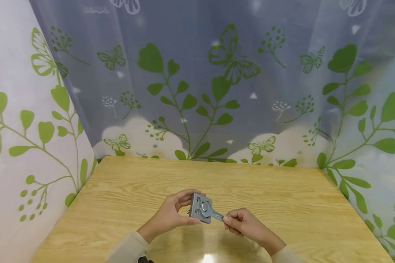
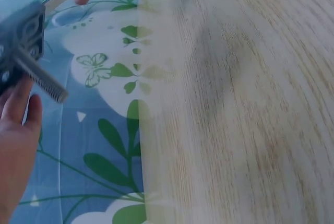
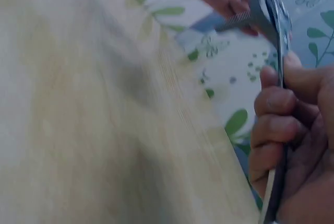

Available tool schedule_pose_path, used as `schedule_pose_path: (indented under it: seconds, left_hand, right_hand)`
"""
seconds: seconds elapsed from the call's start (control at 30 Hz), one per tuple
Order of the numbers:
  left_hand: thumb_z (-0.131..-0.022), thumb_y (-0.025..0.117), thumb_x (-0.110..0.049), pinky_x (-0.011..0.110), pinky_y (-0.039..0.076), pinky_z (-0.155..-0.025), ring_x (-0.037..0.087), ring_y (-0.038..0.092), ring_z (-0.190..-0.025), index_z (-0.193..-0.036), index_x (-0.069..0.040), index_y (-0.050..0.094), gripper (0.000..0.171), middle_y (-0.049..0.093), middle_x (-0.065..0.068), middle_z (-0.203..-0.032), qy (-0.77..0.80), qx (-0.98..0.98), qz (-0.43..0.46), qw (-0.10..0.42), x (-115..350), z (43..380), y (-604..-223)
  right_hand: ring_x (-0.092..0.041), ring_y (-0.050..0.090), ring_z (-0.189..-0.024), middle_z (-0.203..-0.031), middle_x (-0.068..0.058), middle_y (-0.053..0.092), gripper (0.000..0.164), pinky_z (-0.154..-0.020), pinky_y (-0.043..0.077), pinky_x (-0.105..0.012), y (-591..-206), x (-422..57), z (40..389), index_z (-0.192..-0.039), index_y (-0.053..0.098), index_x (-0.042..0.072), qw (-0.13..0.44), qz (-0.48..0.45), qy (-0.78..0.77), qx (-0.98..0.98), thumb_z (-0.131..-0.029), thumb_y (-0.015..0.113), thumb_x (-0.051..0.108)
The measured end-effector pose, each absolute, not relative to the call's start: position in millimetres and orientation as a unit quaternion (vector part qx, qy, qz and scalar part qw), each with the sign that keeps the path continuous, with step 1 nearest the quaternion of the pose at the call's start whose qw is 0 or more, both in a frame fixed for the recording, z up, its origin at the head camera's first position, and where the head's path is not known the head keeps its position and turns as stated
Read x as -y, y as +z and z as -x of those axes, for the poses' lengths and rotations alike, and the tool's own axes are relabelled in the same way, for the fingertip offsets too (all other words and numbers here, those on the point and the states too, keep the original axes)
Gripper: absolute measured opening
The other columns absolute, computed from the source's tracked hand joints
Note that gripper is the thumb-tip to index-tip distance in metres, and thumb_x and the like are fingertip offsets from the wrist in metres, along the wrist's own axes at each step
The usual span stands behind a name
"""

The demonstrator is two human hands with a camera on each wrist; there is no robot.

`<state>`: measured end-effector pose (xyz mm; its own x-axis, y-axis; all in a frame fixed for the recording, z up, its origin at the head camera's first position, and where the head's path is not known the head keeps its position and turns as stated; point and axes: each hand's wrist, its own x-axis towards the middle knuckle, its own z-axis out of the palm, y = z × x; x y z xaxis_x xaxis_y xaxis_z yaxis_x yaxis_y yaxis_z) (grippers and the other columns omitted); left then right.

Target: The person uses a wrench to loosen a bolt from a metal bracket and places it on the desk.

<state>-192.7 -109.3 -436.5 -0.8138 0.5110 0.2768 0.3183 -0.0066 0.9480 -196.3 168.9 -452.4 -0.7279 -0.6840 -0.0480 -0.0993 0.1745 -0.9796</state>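
Observation:
My left hand [image 1: 169, 215] grips a square grey metal plate [image 1: 207, 199] by its edges, thumb below and fingers above, over the table. Holes show in the plate's face, and a threaded bolt shank [image 2: 44, 78] sticks out of its back in the left wrist view. From the right, my right hand [image 1: 248, 226] holds a silver wrench [image 1: 218, 216] by its handle. The wrench's ring end lies around the bolt head [image 1: 204, 207] at the middle of the plate. In the right wrist view, curled fingers [image 3: 274, 127] and the thumb wrap the wrench's long handle.
Beneath both hands lies a wood-grain table [image 1: 276, 193], with a bright glare spot near its front. A blue-grey curtain [image 1: 197, 91] printed with green leaves and butterflies hangs behind it. Similar printed sheets flank the table at left [image 1: 10, 91] and right [image 1: 388, 146].

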Motion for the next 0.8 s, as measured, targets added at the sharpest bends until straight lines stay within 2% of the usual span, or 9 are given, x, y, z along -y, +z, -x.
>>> schedule_pose_path:
  seconds: [0.1,0.2,0.4,0.53,0.8]
  left_hand:
    - [-0.078,0.080,-0.012,0.029,0.044,-0.105,0.020,0.056,-0.122,-0.137,-0.008,0.049,0.067,0.055,0.013,-0.136,0.644,-0.682,-0.329,0.110,109,193,-438]
    - [-0.080,0.078,-0.014,0.028,0.044,-0.106,0.019,0.055,-0.123,-0.138,-0.008,0.047,0.066,0.054,0.015,-0.137,0.643,-0.662,-0.354,0.155,108,191,-440]
    - [-0.083,0.075,-0.022,0.031,0.044,-0.106,0.019,0.056,-0.122,-0.139,-0.002,0.044,0.067,0.053,0.017,-0.137,0.638,-0.631,-0.375,0.235,100,188,-443]
    - [-0.084,0.075,-0.025,0.036,0.044,-0.107,0.019,0.056,-0.122,-0.139,0.002,0.042,0.070,0.054,0.016,-0.137,0.635,-0.620,-0.377,0.267,98,189,-442]
    - [-0.084,0.075,-0.027,0.034,0.046,-0.104,0.020,0.057,-0.120,-0.140,0.007,0.039,0.076,0.055,0.018,-0.134,0.638,-0.594,-0.387,0.300,97,189,-439]
  right_hand:
    - [0.000,0.034,-0.048,-0.059,0.007,0.043,0.034,-0.043,0.029,-0.017,-445,-178,215,-0.086,0.060,-0.014,0.224,0.320,-0.528,-0.754,-0.100,0.052,0.016]
    - [-0.001,0.036,-0.052,-0.061,0.007,0.046,0.025,-0.046,0.033,-0.019,-434,-183,230,-0.086,0.067,-0.004,0.200,0.352,-0.476,-0.781,-0.097,0.057,0.017]
    - [-0.001,0.047,-0.058,-0.070,0.003,0.063,0.014,-0.051,0.044,-0.019,-405,-182,246,-0.083,0.071,0.013,0.148,0.441,-0.381,-0.799,-0.091,0.065,0.022]
    - [-0.005,0.058,-0.062,-0.073,0.003,0.068,0.012,-0.055,0.051,-0.021,-389,-177,250,-0.082,0.073,0.015,0.137,0.478,-0.353,-0.792,-0.088,0.068,0.024]
    - [-0.002,0.063,-0.067,-0.075,0.002,0.070,0.010,-0.061,0.056,-0.025,-379,-170,246,-0.081,0.074,0.012,0.144,0.486,-0.347,-0.789,-0.085,0.070,0.021]
